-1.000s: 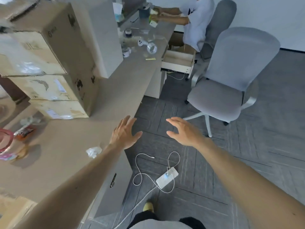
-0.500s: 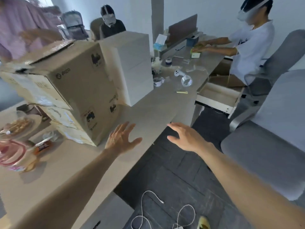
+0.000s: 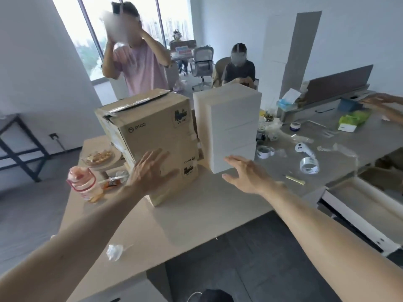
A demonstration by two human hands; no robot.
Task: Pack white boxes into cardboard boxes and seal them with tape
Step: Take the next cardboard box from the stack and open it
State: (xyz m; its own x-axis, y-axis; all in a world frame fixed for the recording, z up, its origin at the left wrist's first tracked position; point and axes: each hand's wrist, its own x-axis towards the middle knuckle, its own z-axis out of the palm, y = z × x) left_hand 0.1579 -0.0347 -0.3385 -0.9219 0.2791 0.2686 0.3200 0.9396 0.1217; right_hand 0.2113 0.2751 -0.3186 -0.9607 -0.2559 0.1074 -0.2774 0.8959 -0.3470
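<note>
**Hands spread open in front of the boxes**

Left hand (image 3: 150,171) is held out with fingers straight and fanned, gripping nothing. It lies across the near face of the cardboard boxes (image 3: 156,131), but whether it touches them cannot be told. Right hand (image 3: 246,173) is open too, palm down and thumb out, with its fingertips at the bottom near corner of the white boxes (image 3: 231,127); contact there is also unclear.

The white boxes stand in a tall stack on the bench (image 3: 196,216), just right of the cardboard boxes and close beside them. The cardboard boxes are stacked as well, and the top one's flap is lifted with torn tape along its edge.

Left of them stand a pink-capped bottle (image 3: 84,184) and a plate (image 3: 100,159) of food. Right of the white stack, apart from both hands, lie a clear tape roll (image 3: 308,165), a smaller roll (image 3: 265,152) and a white controller (image 3: 302,149). A crumpled scrap of wrap (image 3: 114,251) lies on the near bench beside the left forearm. A drawer (image 3: 359,205) hangs open at the right.
</note>
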